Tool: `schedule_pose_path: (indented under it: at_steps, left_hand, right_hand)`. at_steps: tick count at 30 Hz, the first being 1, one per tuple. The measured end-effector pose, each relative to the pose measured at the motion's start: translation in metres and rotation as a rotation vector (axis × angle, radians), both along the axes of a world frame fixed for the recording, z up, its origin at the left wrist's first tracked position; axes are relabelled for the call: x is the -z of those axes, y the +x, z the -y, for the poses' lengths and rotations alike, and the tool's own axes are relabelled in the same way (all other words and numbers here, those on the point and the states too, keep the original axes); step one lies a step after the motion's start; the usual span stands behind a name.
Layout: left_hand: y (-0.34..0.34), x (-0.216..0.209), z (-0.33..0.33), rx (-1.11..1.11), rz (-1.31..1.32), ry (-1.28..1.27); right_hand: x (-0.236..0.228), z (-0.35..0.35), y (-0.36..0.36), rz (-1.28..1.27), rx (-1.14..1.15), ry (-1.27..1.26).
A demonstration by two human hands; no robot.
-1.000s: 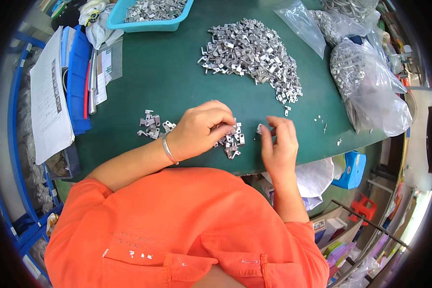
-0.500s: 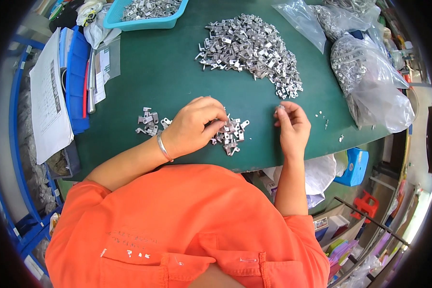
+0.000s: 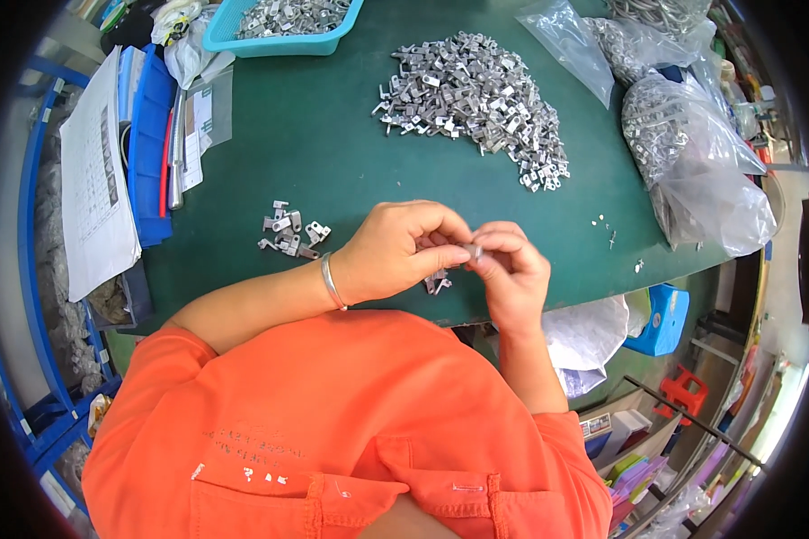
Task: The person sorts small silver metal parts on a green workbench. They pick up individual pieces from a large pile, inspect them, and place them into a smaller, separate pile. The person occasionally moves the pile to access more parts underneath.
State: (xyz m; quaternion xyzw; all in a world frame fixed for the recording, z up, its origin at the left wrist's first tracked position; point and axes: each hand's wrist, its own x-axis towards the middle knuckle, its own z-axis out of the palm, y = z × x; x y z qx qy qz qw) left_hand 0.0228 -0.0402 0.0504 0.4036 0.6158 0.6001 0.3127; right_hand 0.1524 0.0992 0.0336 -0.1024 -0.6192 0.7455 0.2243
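Observation:
My left hand (image 3: 403,250) and my right hand (image 3: 514,274) meet over the near part of the table. Between their pinched fingertips is a small metal bracket (image 3: 475,252), mostly covered by the fingers. Beneath the hands lies a small heap of metal brackets (image 3: 437,283), largely hidden by my left hand. Left of my left wrist, which wears a silver bangle, sits a loose group of similar brackets (image 3: 291,235). Farther off, a large pile of the same grey brackets (image 3: 476,94) spreads over the green table (image 3: 279,144).
A light blue basket (image 3: 283,43) of metal parts stands at the far left. Clear plastic bags (image 3: 692,153) full of parts line the right side. A blue tray (image 3: 151,148) with papers (image 3: 99,180) is at the left edge. Small white scraps (image 3: 639,266) lie near the right front edge.
My right hand has moved left with its small piece to meet my left hand. The left hand has left the near heap's surface and shifted right, fingers now at the bracket.

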Motion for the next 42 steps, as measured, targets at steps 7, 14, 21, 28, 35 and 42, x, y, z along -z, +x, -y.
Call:
schedule_pose_path:
  at_steps: [7, 14, 21, 28, 35, 42]
  left_hand:
    - [-0.008, 0.02, 0.009, -0.027, -0.699, 0.164]
    - [-0.011, 0.017, 0.01, 0.047, -0.726, 0.103]
    - [-0.013, 0.013, 0.006, -0.041, -0.525, 0.083]
    - [0.001, 0.0, 0.003, 0.008, 0.274, -0.006]
    - [-0.009, 0.013, 0.009, -0.018, -0.596, 0.045]
    - [-0.006, 0.02, 0.009, -0.002, -0.649, 0.035]
  right_hand:
    - [0.009, -0.044, -0.023, 0.285, 0.471, 1.053]
    - [0.024, -0.068, -0.023, 0.48, 0.486, 0.942]
    - [0.01, -0.054, -0.004, 0.103, -0.037, -0.603]
    - [-0.007, -0.008, -0.007, 0.121, 0.002, 0.05]
    - [0.005, -0.053, -0.029, 0.307, 0.478, 1.05]
    - [0.022, -0.072, -0.035, 0.373, 0.502, 1.153]
